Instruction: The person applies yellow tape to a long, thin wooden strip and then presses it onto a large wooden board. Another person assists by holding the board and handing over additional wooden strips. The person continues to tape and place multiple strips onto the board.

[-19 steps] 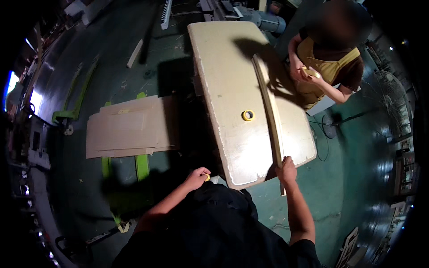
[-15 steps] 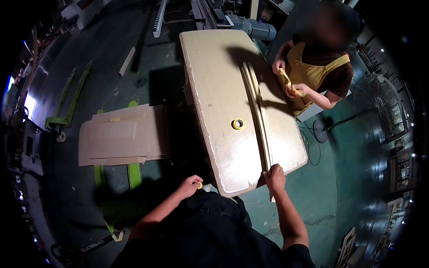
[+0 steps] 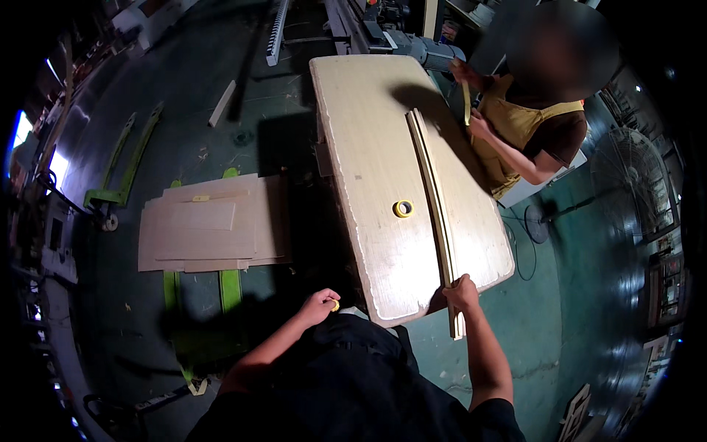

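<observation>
Long, thin wooden strips (image 3: pixel 436 199) lie side by side along the table, their near ends sticking out past its front edge. My right hand (image 3: pixel 462 291) is closed round them near that edge. Low by my body, left of the table's near corner, my left hand (image 3: pixel 319 305) grips a small roll of yellow tape (image 3: pixel 335 305), mostly hidden by the fingers. Another roll of yellow tape (image 3: pixel 403 208) lies on the tabletop, left of the strips. Across the table, a person in a yellow apron (image 3: pixel 512 125) stretches a yellow tape strip (image 3: pixel 466 103) between both hands.
The pale worktable (image 3: pixel 368 147) has rounded corners. Flat wooden panels (image 3: pixel 199 228) are stacked at left on a green pallet jack (image 3: pixel 231 291), with another green fork (image 3: pixel 132 158) beyond. A motor (image 3: pixel 434 53) stands behind the table, a large fan (image 3: pixel 630 173) at right.
The strips' far ends, slightly apart before, now lie together. The other person's hands have moved apart, one rising, drawing the yellow tape out straight. My view has shifted slightly.
</observation>
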### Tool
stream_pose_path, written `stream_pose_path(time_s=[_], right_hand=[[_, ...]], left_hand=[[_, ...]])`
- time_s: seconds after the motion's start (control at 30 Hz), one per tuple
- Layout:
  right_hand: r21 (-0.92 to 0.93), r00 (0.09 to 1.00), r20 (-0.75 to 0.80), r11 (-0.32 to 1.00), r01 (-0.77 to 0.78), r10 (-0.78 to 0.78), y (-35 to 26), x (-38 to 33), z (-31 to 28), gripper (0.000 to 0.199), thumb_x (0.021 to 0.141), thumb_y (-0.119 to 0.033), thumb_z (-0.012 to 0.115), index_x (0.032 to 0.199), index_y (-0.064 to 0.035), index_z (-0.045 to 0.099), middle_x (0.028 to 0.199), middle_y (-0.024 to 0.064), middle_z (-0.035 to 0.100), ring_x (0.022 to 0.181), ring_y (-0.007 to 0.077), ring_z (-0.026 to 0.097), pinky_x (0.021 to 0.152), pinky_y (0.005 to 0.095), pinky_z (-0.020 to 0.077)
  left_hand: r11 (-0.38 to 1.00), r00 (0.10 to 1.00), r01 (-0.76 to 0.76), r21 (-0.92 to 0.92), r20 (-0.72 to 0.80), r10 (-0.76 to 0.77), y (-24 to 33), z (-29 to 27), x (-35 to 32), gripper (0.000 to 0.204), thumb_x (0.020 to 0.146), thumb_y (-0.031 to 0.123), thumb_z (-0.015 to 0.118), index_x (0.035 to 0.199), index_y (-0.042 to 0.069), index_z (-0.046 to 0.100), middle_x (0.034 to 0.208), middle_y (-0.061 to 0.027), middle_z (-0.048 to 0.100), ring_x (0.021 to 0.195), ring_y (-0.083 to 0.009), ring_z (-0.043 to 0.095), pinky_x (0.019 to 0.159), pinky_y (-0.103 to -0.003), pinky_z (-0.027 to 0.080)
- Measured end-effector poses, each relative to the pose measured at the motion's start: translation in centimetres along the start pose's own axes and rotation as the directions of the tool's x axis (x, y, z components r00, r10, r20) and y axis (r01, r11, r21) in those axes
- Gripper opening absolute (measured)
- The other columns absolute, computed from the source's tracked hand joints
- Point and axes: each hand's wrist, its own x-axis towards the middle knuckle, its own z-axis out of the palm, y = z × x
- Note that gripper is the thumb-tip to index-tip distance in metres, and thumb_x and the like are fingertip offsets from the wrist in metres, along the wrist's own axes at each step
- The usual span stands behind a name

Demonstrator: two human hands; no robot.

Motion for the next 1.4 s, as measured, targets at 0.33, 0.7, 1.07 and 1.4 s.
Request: stream_pose_path(time_s=[0.33,0.7,1.07,1.4], right_hand=[[0.05,0.998,-0.03,0.997,-0.053,0.055,-1.2,-1.5,-0.8,0.061,0.078,-0.026,0.086,0.115,-0.0009,0.045,0.101,0.0229,0.075,0.097,0.0446,0.074,0.086,0.051,0.0591],[0.267,0.997,-0.068,0.964,-0.001,0.02,-0.7,-4.5,-0.6,0.054,0.074,-0.01,0.083,0.118,0.0041,0.056,0.094,0.0151,0.072,0.086,0.0225,0.072,0.074,0.0378,0.0589],[0.364,0.97,-0.102,0.899,0.244,-0.222,-10.0,-19.5,0.4,0.061,0.073,-0.012,0.081,0.128,-0.0027,0.055,0.102,0.0252,0.071,0.097,0.0374,0.074,0.087,0.0453,0.0584],[0.478,0.822,0.066,0.741,0.471,-0.565,-14.8,-18.2,2.3,0.038,0.104,-0.03,0.064,0.125,0.0,0.055,0.089,0.0198,0.07,0.078,0.0301,0.07,0.073,0.043,0.0556]], left_hand=[[0.999,0.998,-0.047,-0.005,-0.039,0.046,-0.7,0.0,-0.3,0.02,0.097,0.004,0.065,0.116,0.001,0.07,0.101,-0.0055,0.073,0.089,-0.012,0.067,0.079,-0.028,0.056],[0.902,0.954,0.272,-0.336,0.216,-0.208,2.5,0.2,-0.4,0.014,0.1,0.012,0.059,0.108,0.006,0.068,0.094,-0.0031,0.065,0.083,-0.0131,0.065,0.072,-0.032,0.059],[0.348,0.97,0.055,-0.936,0.133,0.204,15.6,7.2,5.1,0.06,0.101,0.052,0.07,0.147,0.018,0.053,0.115,-0.0004,0.059,0.111,-0.0182,0.06,0.101,-0.05,0.053],[0.393,0.985,-0.168,-0.904,-0.165,0.041,15.5,1.0,0.4,0.039,0.092,0.03,0.076,0.118,0.003,0.066,0.1,-0.0107,0.069,0.094,-0.0267,0.071,0.087,-0.046,0.061]])
